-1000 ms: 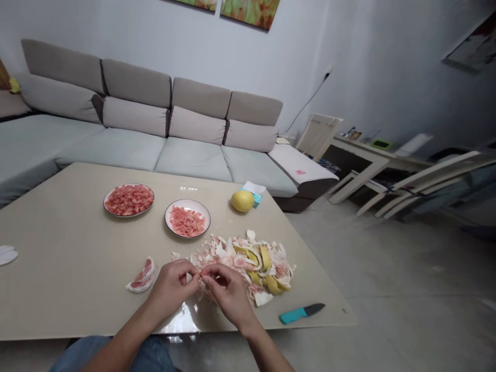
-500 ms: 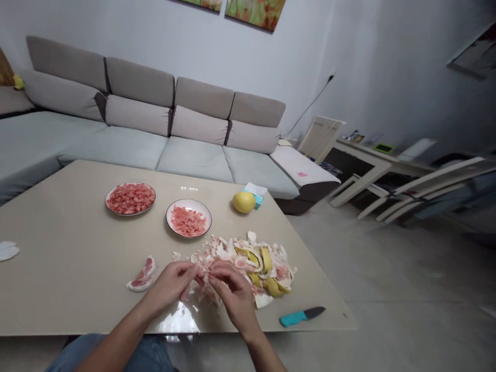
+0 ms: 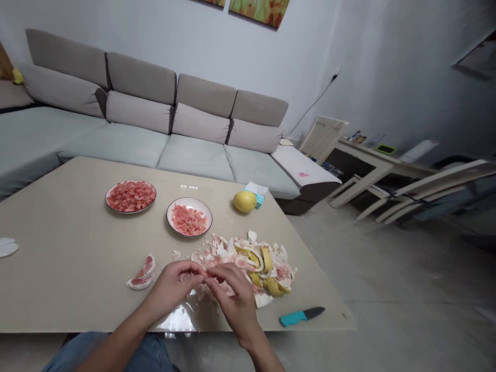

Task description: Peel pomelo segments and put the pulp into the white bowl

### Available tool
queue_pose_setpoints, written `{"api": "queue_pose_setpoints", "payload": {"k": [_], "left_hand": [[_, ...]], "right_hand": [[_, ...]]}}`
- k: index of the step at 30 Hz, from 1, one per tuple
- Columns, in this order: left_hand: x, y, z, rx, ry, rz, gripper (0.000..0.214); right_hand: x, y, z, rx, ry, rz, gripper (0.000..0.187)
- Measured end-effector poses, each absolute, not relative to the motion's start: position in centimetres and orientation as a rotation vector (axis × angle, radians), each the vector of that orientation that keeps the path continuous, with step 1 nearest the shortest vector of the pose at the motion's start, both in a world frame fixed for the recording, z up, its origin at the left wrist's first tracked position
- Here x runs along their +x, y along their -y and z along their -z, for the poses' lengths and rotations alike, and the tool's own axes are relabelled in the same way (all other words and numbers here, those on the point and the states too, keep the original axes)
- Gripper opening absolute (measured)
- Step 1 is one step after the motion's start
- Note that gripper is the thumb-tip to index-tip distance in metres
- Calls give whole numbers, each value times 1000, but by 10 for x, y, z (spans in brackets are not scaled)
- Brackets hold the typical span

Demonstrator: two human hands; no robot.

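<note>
My left hand (image 3: 173, 288) and my right hand (image 3: 233, 297) meet fingertip to fingertip over the near edge of the beige table (image 3: 62, 243). Both are pinched on a small pink piece of pomelo (image 3: 204, 277) held between them. Just beyond them lies a heap of white and yellow peel scraps (image 3: 251, 261). Two unpeeled pomelo segments (image 3: 141, 273) rest left of my left hand. Farther back stand a plate of pink flesh (image 3: 130, 196) and a smaller plate of flesh (image 3: 189, 217).
A teal-handled knife (image 3: 301, 315) lies near the table's front right corner. A whole yellow fruit (image 3: 244, 201) sits by a tissue pack (image 3: 254, 191). White peel (image 3: 6, 247) lies at the far left. A grey sofa (image 3: 155, 134) stands behind the table.
My hands have stayed together on the piece, sinking slightly toward the table edge, with the fingers shifting as they work at it. The camera tilted down a little.
</note>
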State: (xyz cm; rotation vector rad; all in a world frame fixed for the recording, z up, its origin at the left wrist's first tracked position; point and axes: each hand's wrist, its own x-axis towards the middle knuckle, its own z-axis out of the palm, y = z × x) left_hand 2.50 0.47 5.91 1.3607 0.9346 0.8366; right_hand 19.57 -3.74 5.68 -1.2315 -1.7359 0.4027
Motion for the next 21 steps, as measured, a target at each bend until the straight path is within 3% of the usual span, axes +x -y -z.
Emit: {"api": "queue_pose_setpoints", "payload": {"k": [12,17,21], "left_hand": [[19,-6,-62,1473,-939,-779,17],[20,-6,-62,1514,-989,-831,15],[21,-5,-63,1520,-993,-872,14]], "right_hand": [[200,36,-66,-1232,1891,-329,5],[200,36,-64,-1229,1955,-283,9],[200,35,-65,-1238,1899,-378,26]]}}
